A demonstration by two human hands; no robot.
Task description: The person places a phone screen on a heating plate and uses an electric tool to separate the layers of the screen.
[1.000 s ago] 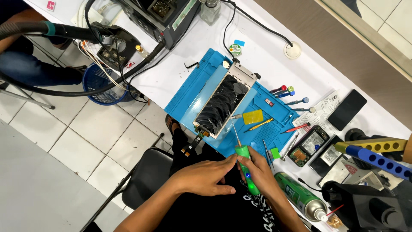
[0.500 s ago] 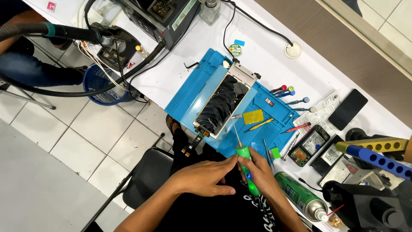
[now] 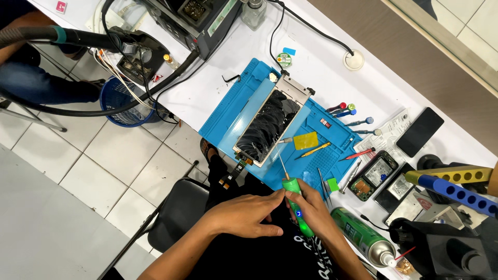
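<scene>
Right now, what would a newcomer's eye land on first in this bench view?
First the bright blue work mat at the middle of the white table, with an opened screen panel lying on it. Just below, the right hand grips a green powered screwdriver, with the left hand at its top end.

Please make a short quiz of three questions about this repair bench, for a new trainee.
1. True or false: the right hand holds the green screwdriver.
2. What colour is the mat under the phone screen? A red, B blue, C white.
3. Which thing lies on the table to the right of the right hand?

Key: 1 true. 2 B. 3 the green spray can.
</scene>
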